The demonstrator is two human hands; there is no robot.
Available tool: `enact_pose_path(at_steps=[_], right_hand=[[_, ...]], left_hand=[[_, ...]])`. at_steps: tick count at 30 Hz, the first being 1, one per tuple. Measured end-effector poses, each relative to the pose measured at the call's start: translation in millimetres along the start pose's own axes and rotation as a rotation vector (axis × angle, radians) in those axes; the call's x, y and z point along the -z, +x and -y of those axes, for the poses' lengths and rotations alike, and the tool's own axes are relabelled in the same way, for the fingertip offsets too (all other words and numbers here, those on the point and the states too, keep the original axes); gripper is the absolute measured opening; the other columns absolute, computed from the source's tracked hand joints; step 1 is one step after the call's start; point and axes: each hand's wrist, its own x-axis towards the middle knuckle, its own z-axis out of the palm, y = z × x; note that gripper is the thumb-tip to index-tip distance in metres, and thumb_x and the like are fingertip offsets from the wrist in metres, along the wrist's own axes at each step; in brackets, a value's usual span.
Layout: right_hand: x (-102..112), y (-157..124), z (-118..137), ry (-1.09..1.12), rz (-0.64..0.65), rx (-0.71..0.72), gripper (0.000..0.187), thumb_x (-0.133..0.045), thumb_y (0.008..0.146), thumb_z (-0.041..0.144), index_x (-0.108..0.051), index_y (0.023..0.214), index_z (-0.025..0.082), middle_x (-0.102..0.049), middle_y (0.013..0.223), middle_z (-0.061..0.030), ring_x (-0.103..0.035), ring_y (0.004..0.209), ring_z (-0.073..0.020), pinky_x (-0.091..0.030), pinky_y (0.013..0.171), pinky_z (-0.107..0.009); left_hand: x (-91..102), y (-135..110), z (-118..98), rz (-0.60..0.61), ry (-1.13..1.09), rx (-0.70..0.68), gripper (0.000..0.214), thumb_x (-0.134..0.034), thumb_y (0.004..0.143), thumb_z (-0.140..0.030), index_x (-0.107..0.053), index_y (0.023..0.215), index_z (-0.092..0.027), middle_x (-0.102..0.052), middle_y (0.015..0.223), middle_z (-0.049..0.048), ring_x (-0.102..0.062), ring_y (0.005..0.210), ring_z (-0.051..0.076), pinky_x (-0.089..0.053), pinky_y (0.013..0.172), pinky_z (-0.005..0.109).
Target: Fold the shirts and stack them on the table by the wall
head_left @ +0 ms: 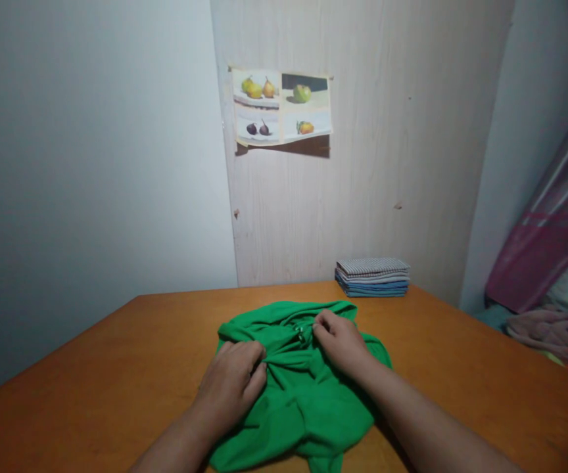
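Observation:
A crumpled green garment (296, 394) lies on the orange wooden table (116, 368) in front of me. My left hand (232, 384) rests on its left side with the fingers curled into a fold of the cloth. My right hand (338, 338) pinches the fabric near the garment's upper middle, beside a small pale detail there. Both forearms reach in from the bottom edge, the right one lying across the garment's right side.
A neat stack of folded cloths (373, 276), striped on top and blue below, sits at the table's far edge by the wall. A fruit picture (281, 105) hangs on the wooden panel. Pink fabric and bedding (555, 276) lie to the right, beyond the table.

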Motion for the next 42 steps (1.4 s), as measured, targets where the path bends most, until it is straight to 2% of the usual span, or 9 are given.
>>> enact_pose_path(at_steps=[6,12,17,22,27,31,35,38,42], right_hand=[[24,16,-12,0.697,-0.288,-0.204,0.014,-0.056,0.078,0.034,-0.057,0.075,0.021,-0.055,0.057,0.0039,-0.049,0.051,-0.0118,-0.037,0.049,-0.023],[52,27,-27,1.097,-0.568,-0.376,0.012,-0.064,0.066,0.025,-0.055,0.07,0.019,-0.054,0.053,0.0064,-0.043,0.041,-0.0055,-0.031,0.039,-0.016],[68,38,-48,1.131,-0.697,-0.439,0.012,-0.057,0.07,0.027,-0.047,0.071,0.021,-0.05,0.052,0.0081,-0.044,0.039,-0.005,-0.033,0.038,-0.014],[66,40,-55,1.042,-0.651,-0.451,0.011,-0.06,0.069,0.026,-0.05,0.071,0.021,-0.054,0.052,0.006,-0.045,0.039,-0.0067,-0.03,0.037,-0.017],[50,32,-36,0.839,-0.612,-0.298,0.028,-0.072,0.068,0.028,-0.061,0.092,0.019,-0.06,0.061,0.0056,-0.052,0.05,-0.0111,-0.037,0.046,-0.021],[33,11,-4,0.493,-0.417,0.021,0.028,-0.059,0.087,0.04,-0.063,0.107,0.02,-0.068,0.081,-0.0022,-0.063,0.073,-0.0179,-0.048,0.066,-0.028],[22,-11,23,0.103,-0.075,0.327,0.025,-0.053,0.094,0.037,-0.072,0.103,0.024,-0.074,0.105,-0.0071,-0.064,0.101,-0.0221,-0.043,0.092,-0.034],[22,-20,30,-0.069,0.181,0.312,0.025,-0.052,0.094,0.037,-0.074,0.1,0.025,-0.075,0.09,-0.0037,-0.065,0.086,-0.0197,-0.041,0.08,-0.03],[23,-24,23,-0.029,0.481,0.217,0.014,-0.057,0.084,0.023,-0.071,0.085,0.021,-0.069,0.076,0.0005,-0.057,0.068,-0.0139,-0.033,0.058,-0.023]], left_hand=[[17.4,1,19,-0.14,0.023,0.082,0.019,-0.047,0.096,-0.034,-0.059,0.088,-0.022,-0.065,0.08,0.0026,-0.059,0.078,0.022,-0.038,0.074,0.033],[37.0,-4,50,-0.275,-0.005,0.302,0.025,-0.047,0.093,-0.042,-0.063,0.093,-0.022,-0.068,0.081,0.0027,-0.062,0.08,0.022,-0.041,0.07,0.031],[45.7,-5,72,-0.365,-0.01,0.486,0.027,-0.047,0.091,-0.045,-0.061,0.092,-0.023,-0.066,0.072,-0.0005,-0.062,0.069,0.02,-0.039,0.06,0.027],[47.4,-5,74,-0.38,0.044,0.648,0.025,-0.047,0.091,-0.045,-0.061,0.093,-0.024,-0.066,0.071,-0.0011,-0.063,0.065,0.019,-0.037,0.056,0.026],[45.9,-4,64,-0.432,0.12,0.525,0.026,-0.049,0.09,-0.043,-0.063,0.096,-0.022,-0.069,0.093,0.0053,-0.066,0.086,0.024,-0.048,0.071,0.031],[35.9,-1,44,-0.489,-0.116,0.331,0.031,-0.051,0.092,-0.043,-0.066,0.107,-0.02,-0.07,0.103,0.0079,-0.067,0.099,0.025,-0.052,0.085,0.035],[18.9,0,22,-0.094,-0.372,0.104,0.028,-0.051,0.096,-0.04,-0.071,0.105,-0.023,-0.074,0.104,0.0067,-0.068,0.098,0.022,-0.053,0.087,0.033],[9.6,-1,11,0.116,-0.387,0.095,0.028,-0.049,0.097,-0.039,-0.071,0.106,-0.025,-0.075,0.099,0.0048,-0.069,0.094,0.021,-0.051,0.083,0.031],[3.3,-2,10,0.202,-0.339,0.217,0.038,-0.053,0.095,-0.045,-0.061,0.125,-0.024,-0.066,0.076,-0.0011,-0.064,0.071,0.019,-0.044,0.062,0.027]])
